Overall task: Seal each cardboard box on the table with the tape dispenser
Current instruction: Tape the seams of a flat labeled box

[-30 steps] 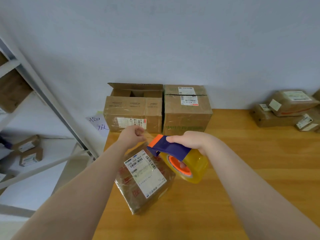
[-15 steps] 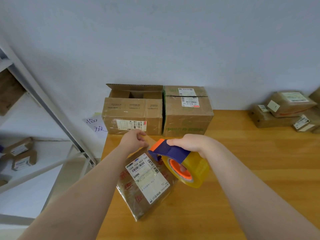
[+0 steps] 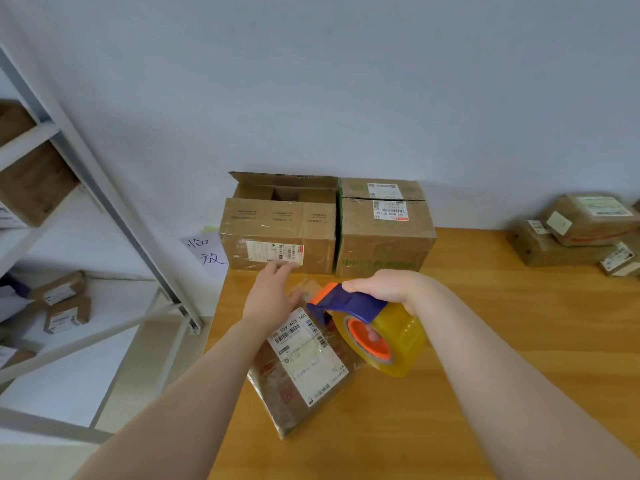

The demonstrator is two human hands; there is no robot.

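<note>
A small flat cardboard box (image 3: 304,372) with a white shipping label lies on the wooden table (image 3: 519,341) in front of me. My right hand (image 3: 391,285) grips the blue and orange tape dispenser (image 3: 367,323) with its yellowish tape roll, held over the box's far right edge. My left hand (image 3: 273,296) rests flat on the box's far end, fingers spread, beside the dispenser's orange nose. Two larger boxes stand at the wall: one with open flaps (image 3: 280,230) on the left, one closed (image 3: 384,230) on the right.
Several small parcels (image 3: 581,230) are stacked at the table's far right. A metal shelving rack (image 3: 104,202) with more boxes stands to the left, off the table. A paper note with handwriting (image 3: 206,252) hangs by the table's left corner.
My left hand has opened from a pinch near the dispenser's nose and now lies flat on the box's far end. The dispenser has stayed over the box.
</note>
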